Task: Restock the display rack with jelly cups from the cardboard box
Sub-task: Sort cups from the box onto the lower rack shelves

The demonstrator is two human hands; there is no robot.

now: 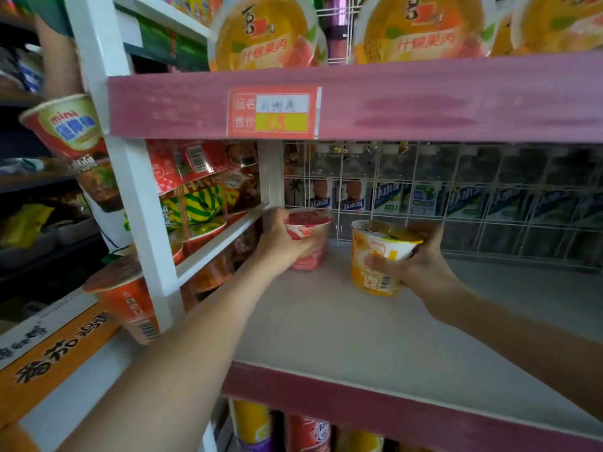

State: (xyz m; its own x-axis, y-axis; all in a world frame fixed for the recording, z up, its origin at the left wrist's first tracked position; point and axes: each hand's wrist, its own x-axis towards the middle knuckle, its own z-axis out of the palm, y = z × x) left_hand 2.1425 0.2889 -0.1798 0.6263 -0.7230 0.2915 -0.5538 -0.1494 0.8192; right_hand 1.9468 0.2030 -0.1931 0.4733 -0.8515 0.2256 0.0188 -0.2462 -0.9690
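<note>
Jelly cups: two in hand, both at the far end of the middle shelf (326, 327) of the display rack (130, 197). Left arm stretched forward from the near left, left hand (280, 243) wrapped around the pink jelly cup (308, 243) from its left side, fingers clamped on the wall below the red lid; cup upright, base on or just above the shelf, cannot tell which. Right arm comes in from the near right, right hand (421, 265) gripping the orange jelly cup (375, 256) from the right, thumb across the front near the barcode, other fingers closed around the far side; cup tilted slightly, lid leaning toward the camera. The two cups sit near each other, not touching, pink one further left and further back. Shelf surface is pale, with a pink front edge; a wire grid back panel (456, 197) shows drink bottles behind it. Upper shelf carries a pink rail with a price tag (272, 112) and large fruit jelly tubs (264, 31) above. Instant noodle cups (68, 125) hang on the left side of the rack.
</note>
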